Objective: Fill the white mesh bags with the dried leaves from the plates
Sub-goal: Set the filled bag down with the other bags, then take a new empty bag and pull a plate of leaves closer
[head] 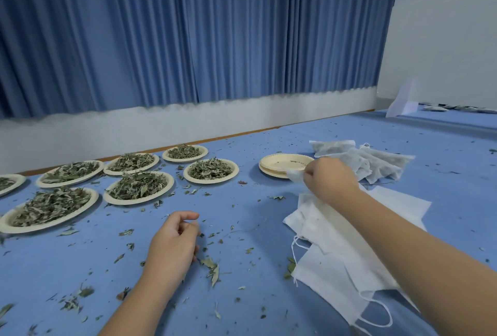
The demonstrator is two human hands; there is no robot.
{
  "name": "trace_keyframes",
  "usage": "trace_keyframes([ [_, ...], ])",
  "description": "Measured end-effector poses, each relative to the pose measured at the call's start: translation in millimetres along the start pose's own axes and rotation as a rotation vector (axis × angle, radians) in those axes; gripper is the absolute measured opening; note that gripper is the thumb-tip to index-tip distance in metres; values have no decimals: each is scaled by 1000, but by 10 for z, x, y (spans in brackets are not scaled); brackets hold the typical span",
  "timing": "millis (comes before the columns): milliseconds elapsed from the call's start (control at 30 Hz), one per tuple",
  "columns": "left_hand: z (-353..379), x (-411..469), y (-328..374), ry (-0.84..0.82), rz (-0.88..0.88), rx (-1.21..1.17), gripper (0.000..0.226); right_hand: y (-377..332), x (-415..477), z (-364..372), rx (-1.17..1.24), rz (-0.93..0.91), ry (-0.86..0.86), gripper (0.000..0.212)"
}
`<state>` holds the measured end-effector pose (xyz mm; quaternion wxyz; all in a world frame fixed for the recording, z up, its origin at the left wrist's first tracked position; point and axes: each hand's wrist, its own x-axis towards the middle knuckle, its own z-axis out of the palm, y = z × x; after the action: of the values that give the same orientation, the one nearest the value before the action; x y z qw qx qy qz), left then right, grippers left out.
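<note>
White mesh bags (336,263) lie empty in a loose overlapping pile on your right, partly under your right forearm, their drawstrings trailing toward you. Your right hand (332,178) is curled round a single mesh bag (294,175), gripping it at the near rim of the stack of empty paper plates (282,163). Just behind that hand, the filled bags (382,162) lie heaped against one another.

Your left hand (174,241) sits low over the blue tablecloth (80,255), fingers loosely curled, with nothing visibly in them. The dried leaves (137,186) are piled on seven plates (139,202) grouped to your left. The back ones sit close to the table's far edge (228,135), and the leftmost is cut off by the edge of view.

Loose leaf scraps (212,268) litter the cloth, thickest beside your left hand. You have open cloth between your two hands, between the leaf plates and the empty stack, and across the near part of the table. A blue curtain (188,40) hangs beyond the far edge, and a white panel (443,53) stands at the far right.
</note>
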<state>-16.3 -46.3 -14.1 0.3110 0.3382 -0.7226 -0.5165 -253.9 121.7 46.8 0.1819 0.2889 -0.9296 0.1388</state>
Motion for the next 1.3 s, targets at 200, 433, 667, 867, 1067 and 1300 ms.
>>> trace_keyframes([
  [200, -20, -107, 345, 27, 104, -81, 18, -240, -216, -521, 696, -59, 172, 28],
  [433, -180, -367, 869, -259, -127, -744, 43, -998, -671, -715, 865, -336, 176, 17],
  [667, -1089, -495, 634, -349, -369, -854, 73, -1916, -1269, -370, 756, -796, -2, 23],
  [867, -2019, -775, 113, -118, -398, -517, 26, -2648, -1693, -187, 729, -1003, -240, 28],
  [1067, -2943, -1056, -354, 155, -438, -195, 13, -3545, -1850, -158, 880, -812, -508, 17],
  [1300, -3614, -1204, -680, 109, -508, 21, 10, -4881, -1968, -192, 961, -543, -812, 17],
])
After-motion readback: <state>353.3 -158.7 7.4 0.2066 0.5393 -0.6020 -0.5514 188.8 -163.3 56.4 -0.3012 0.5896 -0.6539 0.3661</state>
